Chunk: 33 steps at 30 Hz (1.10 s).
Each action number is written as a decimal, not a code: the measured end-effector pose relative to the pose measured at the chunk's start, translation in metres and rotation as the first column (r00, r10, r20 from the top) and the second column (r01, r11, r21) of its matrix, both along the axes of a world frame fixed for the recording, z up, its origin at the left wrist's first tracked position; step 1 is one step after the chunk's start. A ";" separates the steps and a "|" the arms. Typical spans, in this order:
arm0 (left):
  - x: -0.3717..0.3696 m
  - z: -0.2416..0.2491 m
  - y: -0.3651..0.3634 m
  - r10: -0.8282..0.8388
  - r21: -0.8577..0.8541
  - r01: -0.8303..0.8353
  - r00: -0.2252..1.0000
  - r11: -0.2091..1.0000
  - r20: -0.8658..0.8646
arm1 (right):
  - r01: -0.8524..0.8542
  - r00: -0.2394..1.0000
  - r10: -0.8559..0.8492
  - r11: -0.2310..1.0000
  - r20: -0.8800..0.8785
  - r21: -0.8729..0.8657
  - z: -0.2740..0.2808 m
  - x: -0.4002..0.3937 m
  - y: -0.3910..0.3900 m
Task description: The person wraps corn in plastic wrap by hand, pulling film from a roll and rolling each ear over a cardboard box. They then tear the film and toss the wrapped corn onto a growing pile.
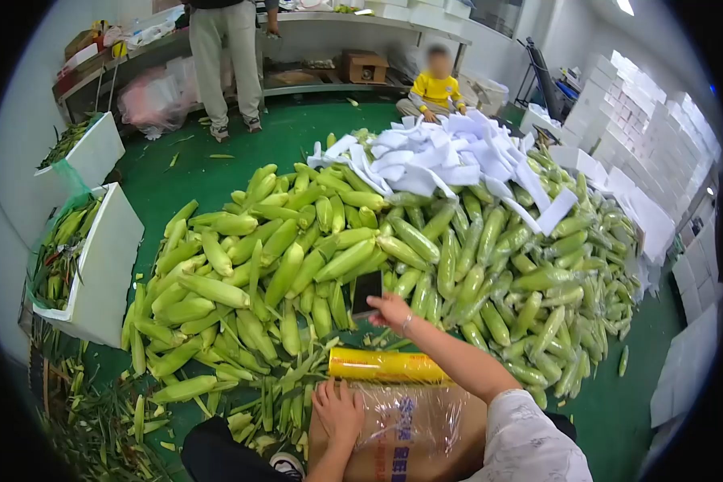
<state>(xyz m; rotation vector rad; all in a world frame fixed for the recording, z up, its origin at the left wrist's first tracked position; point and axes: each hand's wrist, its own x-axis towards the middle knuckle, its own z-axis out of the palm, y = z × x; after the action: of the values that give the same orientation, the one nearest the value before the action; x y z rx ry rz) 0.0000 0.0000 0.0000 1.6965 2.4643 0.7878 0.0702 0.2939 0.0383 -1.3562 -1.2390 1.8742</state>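
Observation:
My right hand reaches over the near edge of the corn pile, its fingers closed on a dark flat rectangular thing with a pale lower edge; I cannot make out its kind. My left hand lies flat, fingers stretched, on the film-covered cardboard box in front of me. Along the box's far edge rests a yellow roll of cling film, with clear film drawn over the box top. Unwrapped corn in green husks is heaped ahead and left; film-wrapped corn is heaped to the right.
White foam strips cover the pile's far part. A person in yellow sits behind it; another person's legs stand at back left. White foam boxes stand left, with stacked white boxes right. Husk scraps litter the floor.

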 end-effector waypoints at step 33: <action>0.002 -0.004 0.016 -0.004 0.012 0.005 0.999 1.000 -0.042 | -0.101 0.994 0.100 0.995 0.054 0.009 0.020 0.066 -0.037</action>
<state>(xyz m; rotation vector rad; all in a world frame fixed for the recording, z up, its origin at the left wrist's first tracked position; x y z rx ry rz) 0.0017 0.0161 -0.0044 1.7396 2.4868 0.7767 0.1364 0.2564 0.0584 -1.3689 -1.3661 1.9065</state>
